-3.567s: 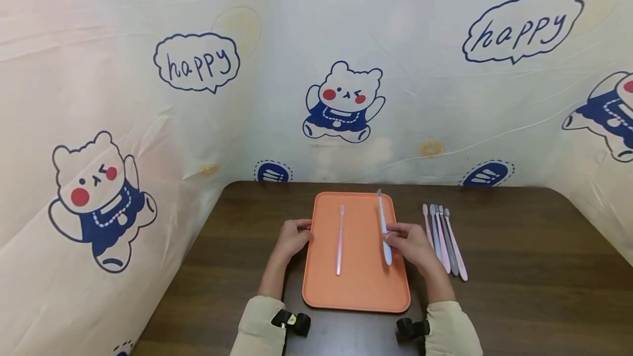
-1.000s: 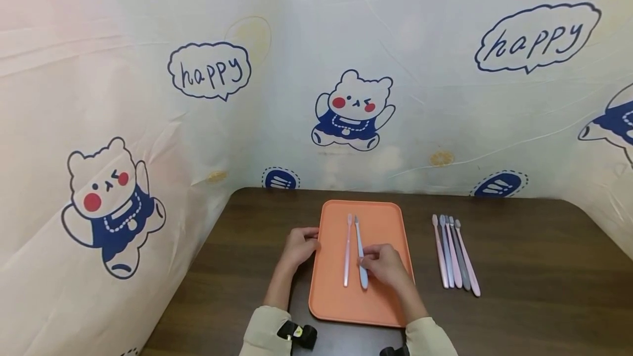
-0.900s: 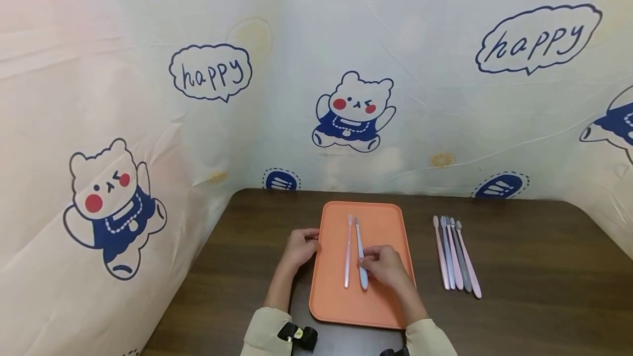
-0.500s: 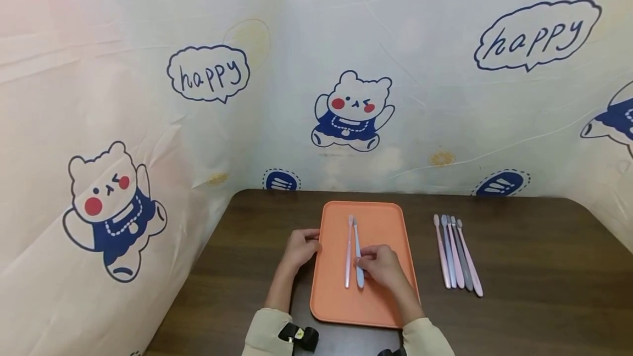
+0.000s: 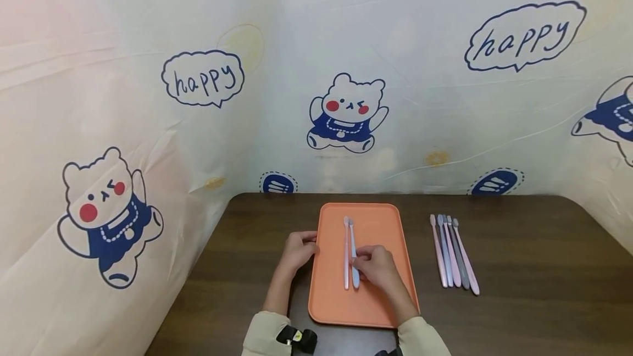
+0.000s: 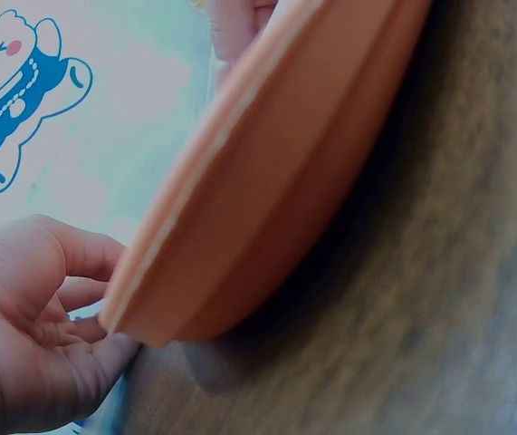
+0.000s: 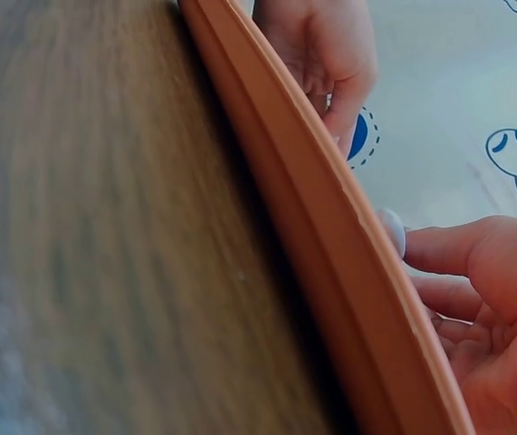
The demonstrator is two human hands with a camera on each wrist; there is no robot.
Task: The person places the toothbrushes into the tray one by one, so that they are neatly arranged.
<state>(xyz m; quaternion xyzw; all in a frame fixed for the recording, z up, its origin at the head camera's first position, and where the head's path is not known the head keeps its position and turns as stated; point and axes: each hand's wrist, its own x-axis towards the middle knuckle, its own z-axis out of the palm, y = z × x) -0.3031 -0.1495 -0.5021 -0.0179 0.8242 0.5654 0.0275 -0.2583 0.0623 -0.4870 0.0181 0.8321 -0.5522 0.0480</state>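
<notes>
An orange tray (image 5: 381,306) lies on the table. On it is a pink toothbrush (image 5: 346,257), lengthwise, with a light blue toothbrush (image 5: 355,279) close at its right. My right hand (image 5: 379,268) pinches the blue toothbrush by its handle over the tray. In the right wrist view the tray wall hides most of this toothbrush; just its pale rounded end (image 7: 392,230) shows by the fingertips. At the tray's left edge, my left hand (image 5: 299,250) grips the rim between thumb and fingers. The left wrist view shows that hand (image 6: 36,317) at the rim's corner.
Several pink, blue and grey toothbrushes (image 5: 455,257) lie side by side on the dark wooden table (image 5: 524,268), right of the tray. A printed cloth (image 5: 420,98) with bears hangs behind and along the sides.
My right hand has carried the blue toothbrush leftward from the tray's right side, and over the last second a little further, close to the pink one. The left hand stays at the rim.
</notes>
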